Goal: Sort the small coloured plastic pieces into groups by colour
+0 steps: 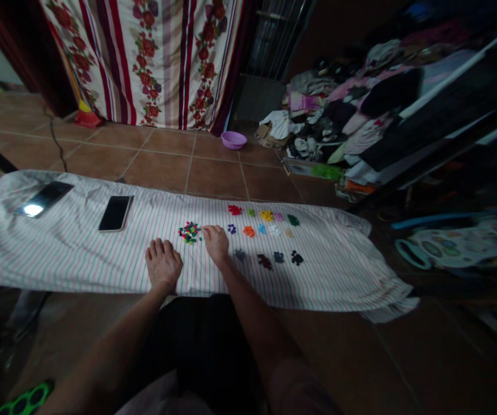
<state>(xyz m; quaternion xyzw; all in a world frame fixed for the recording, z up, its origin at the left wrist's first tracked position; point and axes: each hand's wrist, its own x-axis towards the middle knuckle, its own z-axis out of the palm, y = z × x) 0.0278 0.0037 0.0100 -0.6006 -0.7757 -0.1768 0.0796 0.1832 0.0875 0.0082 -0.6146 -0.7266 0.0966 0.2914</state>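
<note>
A mixed pile of small bead-like pieces (pixel 190 232) in red, green, blue and other colours lies on the striped cloth (pixel 75 253). My right hand (pixel 216 244) is at the pile's right edge, its fingertips pinched together; whatever is between them is too small to make out. To the pile's lower left, my left hand (pixel 163 264) rests palm down on the cloth, fingers stretched out, holding nothing. Right of my right hand lie single-colour heaps, among them red pieces (pixel 235 210), yellow pieces (pixel 266 215), orange pieces (pixel 249 231), dark blue pieces (pixel 231 229) and black pieces (pixel 297 257).
On the cloth's left part lie a phone (pixel 116 214) and a dark flat device (pixel 45 199) reflecting a bright light. Beyond the table, a purple basin (pixel 234 140) stands on the tiled floor before a floral curtain (pixel 162 63). Clothes (pixel 338 104) are heaped at the back right.
</note>
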